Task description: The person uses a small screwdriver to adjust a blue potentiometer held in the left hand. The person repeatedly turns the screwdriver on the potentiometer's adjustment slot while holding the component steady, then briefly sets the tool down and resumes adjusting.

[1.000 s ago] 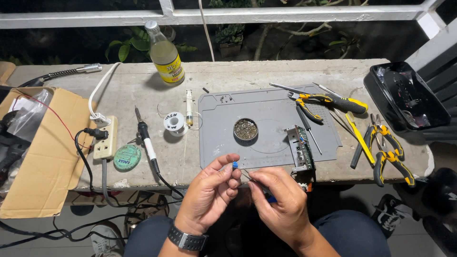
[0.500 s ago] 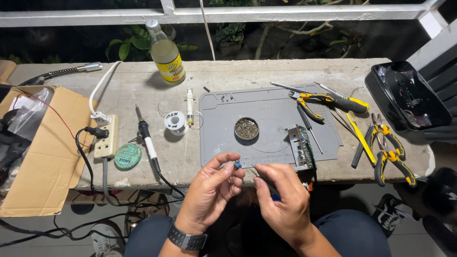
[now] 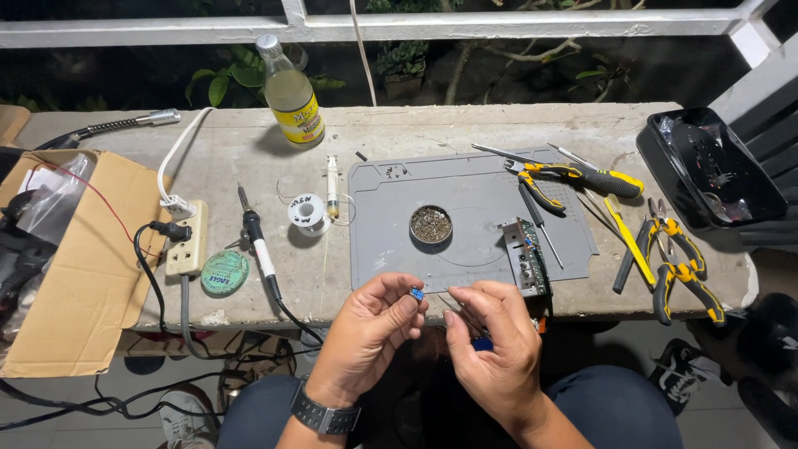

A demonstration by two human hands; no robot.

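Note:
My left hand (image 3: 370,328) pinches a tiny blue component (image 3: 416,293) between thumb and forefinger, just in front of the bench edge. My right hand (image 3: 497,341) is closed around thin metal tweezers (image 3: 459,309) whose tips point toward the blue part. Both hands hover over my lap, below the grey work mat (image 3: 474,208). A green circuit board (image 3: 525,256) stands on the mat's near right corner, close to my right hand. A round tin of brass wool (image 3: 431,224) sits in the middle of the mat.
A soldering iron (image 3: 256,237), solder spool (image 3: 308,213), green round tin (image 3: 224,272) and power strip (image 3: 188,239) lie left of the mat. A bottle (image 3: 291,91) stands at the back. Pliers and cutters (image 3: 677,266) lie right, beside a black tray (image 3: 706,166). A cardboard box (image 3: 62,258) is at the far left.
My hands have stayed close together with small finger shifts. The tweezers have turned slightly toward the blue component. Nothing on the bench has moved.

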